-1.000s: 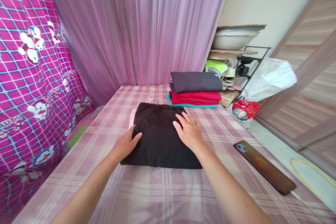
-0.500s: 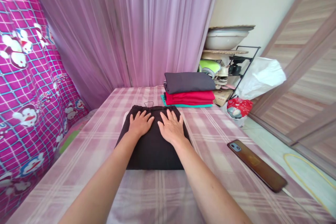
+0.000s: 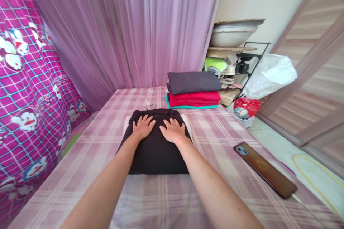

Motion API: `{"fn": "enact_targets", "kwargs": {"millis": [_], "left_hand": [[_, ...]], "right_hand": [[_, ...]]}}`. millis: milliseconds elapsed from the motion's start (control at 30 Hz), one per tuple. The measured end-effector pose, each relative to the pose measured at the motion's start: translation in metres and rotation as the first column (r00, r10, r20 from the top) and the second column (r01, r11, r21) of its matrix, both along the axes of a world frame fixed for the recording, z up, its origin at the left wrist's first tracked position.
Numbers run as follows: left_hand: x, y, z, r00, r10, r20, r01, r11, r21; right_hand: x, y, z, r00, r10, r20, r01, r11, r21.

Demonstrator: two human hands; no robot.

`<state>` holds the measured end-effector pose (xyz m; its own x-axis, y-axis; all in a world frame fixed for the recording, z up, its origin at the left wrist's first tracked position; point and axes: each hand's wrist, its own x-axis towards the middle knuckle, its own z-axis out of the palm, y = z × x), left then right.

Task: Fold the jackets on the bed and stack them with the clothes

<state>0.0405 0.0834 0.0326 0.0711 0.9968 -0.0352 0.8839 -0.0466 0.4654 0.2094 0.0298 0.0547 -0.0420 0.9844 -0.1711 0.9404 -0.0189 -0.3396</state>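
Observation:
A folded black garment (image 3: 159, 155) with a gathered waistband and a thin drawstring lies flat in front of me, probably shorts or trousers. White cloth (image 3: 188, 123) peeks out at both sides beneath its upper part. My left hand (image 3: 143, 127) rests palm down on the upper left of the black garment, fingers spread. On the upper right, my right hand (image 3: 172, 130) presses flat in the same way, fingers apart. Neither hand grips anything. Beyond them stands a stack of folded clothes, dark grey (image 3: 194, 82) on top, red (image 3: 195, 98) below and teal (image 3: 192, 107) at the bottom.
A checked bedsheet (image 3: 215, 157) covers the surface. To the right lies a phone (image 3: 264, 170) with a cable plugged in. A shelf rack (image 3: 252, 68) with basins and shoes, plus bags (image 3: 245, 109), stands past the right edge. Purple curtains (image 3: 161, 28) hang behind.
Both hands have slid slightly toward me on the black garment. Its waistband has shifted a little left and nearer, and more white cloth shows at the sides.

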Motion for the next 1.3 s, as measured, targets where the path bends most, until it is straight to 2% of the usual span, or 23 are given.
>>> {"fn": "enact_targets", "kwargs": {"millis": [167, 267, 367, 433, 533, 633, 700, 833, 1000, 1167, 1300], "left_hand": [[-0.003, -0.004, 0.006, 0.995, 0.030, 0.096, -0.033, 0.999, 0.026], [-0.009, -0.015, 0.015, 0.992, 0.018, 0.121, -0.028, 0.996, 0.083], [-0.025, -0.029, 0.025, 0.992, -0.015, 0.125, -0.003, 0.989, 0.146], [-0.042, -0.038, 0.028, 0.996, -0.021, 0.084, 0.004, 0.980, 0.200], [-0.073, -0.050, 0.023, 0.994, 0.087, 0.071, -0.099, 0.979, 0.179], [-0.095, -0.057, 0.011, 0.945, 0.264, 0.191, -0.271, 0.963, 0.008], [-0.101, -0.060, 0.006, 0.915, 0.326, 0.237, -0.320, 0.945, -0.062], [-0.096, -0.059, 0.006, 0.885, 0.384, 0.264, -0.364, 0.923, -0.122], [-0.081, -0.061, 0.014, 0.838, 0.418, 0.351, -0.369, 0.908, -0.201], [-0.057, -0.063, 0.021, 0.782, 0.322, 0.534, -0.312, 0.943, -0.112], [-0.017, -0.052, 0.026, 0.747, 0.225, 0.626, -0.227, 0.971, -0.078]], "right_hand": [[-0.002, -0.005, -0.006, 1.000, -0.026, -0.009, 0.027, 0.993, 0.116], [-0.001, -0.009, -0.001, 1.000, -0.010, -0.023, 0.012, 0.996, 0.087], [0.008, -0.019, 0.008, 1.000, 0.010, -0.013, -0.009, 0.997, 0.081], [0.021, -0.029, 0.012, 0.999, -0.041, 0.017, 0.038, 0.989, 0.141], [0.047, -0.046, 0.013, 0.979, -0.195, 0.054, 0.179, 0.960, 0.214], [0.069, -0.057, 0.009, 0.950, -0.303, 0.078, 0.290, 0.946, 0.144], [0.079, -0.059, 0.005, 0.935, -0.345, 0.081, 0.340, 0.938, 0.073], [0.084, -0.052, -0.005, 0.947, -0.320, -0.032, 0.319, 0.947, -0.022], [0.077, -0.041, -0.006, 0.956, -0.272, -0.108, 0.275, 0.961, 0.012], [0.087, -0.039, 0.018, 0.953, -0.279, -0.116, 0.293, 0.948, 0.122], [0.129, -0.037, 0.038, 0.940, -0.332, -0.083, 0.342, 0.914, 0.218]]}}
